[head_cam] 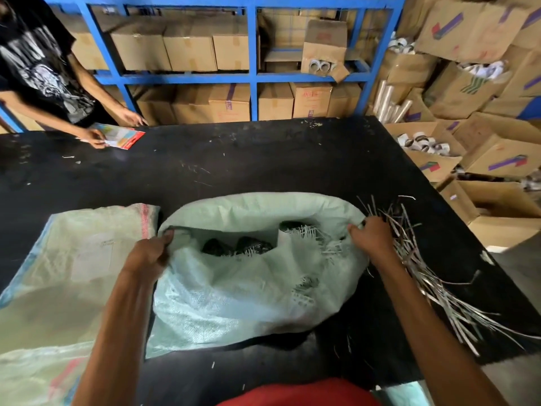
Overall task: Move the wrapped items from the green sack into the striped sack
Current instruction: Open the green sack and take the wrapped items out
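The green sack (234, 291) lies on the black table (263, 159) with its mouth spread wide. Dark wrapped items (237, 246) show inside the opening. My left hand (149, 254) grips the left edge of the mouth. My right hand (371, 235) grips the frayed right edge of the mouth. The striped sack (67, 259), pale with red and blue stripes along its sides, lies flat to the left of the green sack.
A bundle of loose woven strips (427, 276) trails off the sack to the right. Another person (44, 68) stands at the far left with a coloured packet (123, 136). Blue shelves (251, 74) of cartons stand behind; open boxes (497, 206) crowd the right side.
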The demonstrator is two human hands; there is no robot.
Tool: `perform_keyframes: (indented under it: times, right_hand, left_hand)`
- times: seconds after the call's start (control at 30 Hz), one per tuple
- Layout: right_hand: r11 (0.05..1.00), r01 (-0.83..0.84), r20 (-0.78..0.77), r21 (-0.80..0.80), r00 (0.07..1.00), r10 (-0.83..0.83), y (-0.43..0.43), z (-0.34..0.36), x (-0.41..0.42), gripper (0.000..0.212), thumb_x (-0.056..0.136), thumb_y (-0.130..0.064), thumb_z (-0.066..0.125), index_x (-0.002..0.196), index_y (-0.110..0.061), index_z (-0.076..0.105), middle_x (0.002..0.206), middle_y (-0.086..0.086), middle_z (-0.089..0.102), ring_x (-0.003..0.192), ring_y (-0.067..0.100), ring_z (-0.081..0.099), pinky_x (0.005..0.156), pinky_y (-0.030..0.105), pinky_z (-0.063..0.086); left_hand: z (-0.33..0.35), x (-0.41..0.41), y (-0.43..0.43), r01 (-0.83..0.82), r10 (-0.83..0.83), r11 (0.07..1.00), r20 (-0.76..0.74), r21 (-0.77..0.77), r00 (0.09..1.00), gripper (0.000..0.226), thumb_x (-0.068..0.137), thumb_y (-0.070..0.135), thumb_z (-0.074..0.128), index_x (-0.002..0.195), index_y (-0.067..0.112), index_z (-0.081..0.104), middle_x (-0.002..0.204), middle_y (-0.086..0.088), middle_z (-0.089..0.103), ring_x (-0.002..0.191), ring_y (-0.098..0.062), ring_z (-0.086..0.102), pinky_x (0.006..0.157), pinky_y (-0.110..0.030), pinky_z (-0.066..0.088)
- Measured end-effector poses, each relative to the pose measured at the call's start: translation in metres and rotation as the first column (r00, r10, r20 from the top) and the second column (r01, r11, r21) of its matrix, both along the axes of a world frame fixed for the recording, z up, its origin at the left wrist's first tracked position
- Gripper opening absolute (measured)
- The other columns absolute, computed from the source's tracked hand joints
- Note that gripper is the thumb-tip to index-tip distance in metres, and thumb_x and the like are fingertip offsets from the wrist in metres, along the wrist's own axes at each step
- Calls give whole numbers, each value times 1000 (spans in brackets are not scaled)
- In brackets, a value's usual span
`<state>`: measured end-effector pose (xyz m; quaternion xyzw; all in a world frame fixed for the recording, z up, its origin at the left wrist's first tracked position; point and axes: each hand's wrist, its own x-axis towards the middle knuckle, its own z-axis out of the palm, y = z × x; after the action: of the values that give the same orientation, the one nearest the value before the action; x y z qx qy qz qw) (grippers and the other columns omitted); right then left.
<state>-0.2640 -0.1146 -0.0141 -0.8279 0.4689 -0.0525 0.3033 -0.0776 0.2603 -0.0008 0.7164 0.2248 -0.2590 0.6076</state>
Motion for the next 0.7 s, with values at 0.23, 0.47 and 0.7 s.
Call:
perform_keyframes:
  times: [0.23, 0.47, 0.7]
  right_hand:
    - [481, -7, 249, 877, 862, -441, 8, 32, 33, 20, 76, -12, 51, 73, -7, 70, 73, 15, 70, 69, 33, 70, 68, 39, 58]
    - [396, -186, 321, 899, 896, -307, -58, 64, 17, 41, 63, -43, 88, 90, -12, 80, 96, 14, 77, 91, 31, 75, 77, 46, 60]
    - [338, -265, 393, 903, 826, -404, -62, 72, 52, 38, 83, -43, 70, 105, -12, 75, 107, 12, 76, 99, 27, 73, 76, 45, 62]
  left_hand:
    - [24, -19, -18, -225, 152, 893, -209, -390, 966, 35, 107, 19, 30, 117, 9, 62, 76, -10, 69, 107, -22, 66, 107, -28, 43]
    - [64, -5, 45, 124, -65, 838, 130, -532, 989, 27, 45, 27, 82, 72, 26, 82, 65, 11, 74, 59, -2, 71, 55, -22, 59]
    - [73, 101, 56, 203, -249, 891, -63, -407, 967, 65, 70, 58, 77, 117, 14, 74, 119, -13, 71, 112, -31, 66, 92, -49, 53]
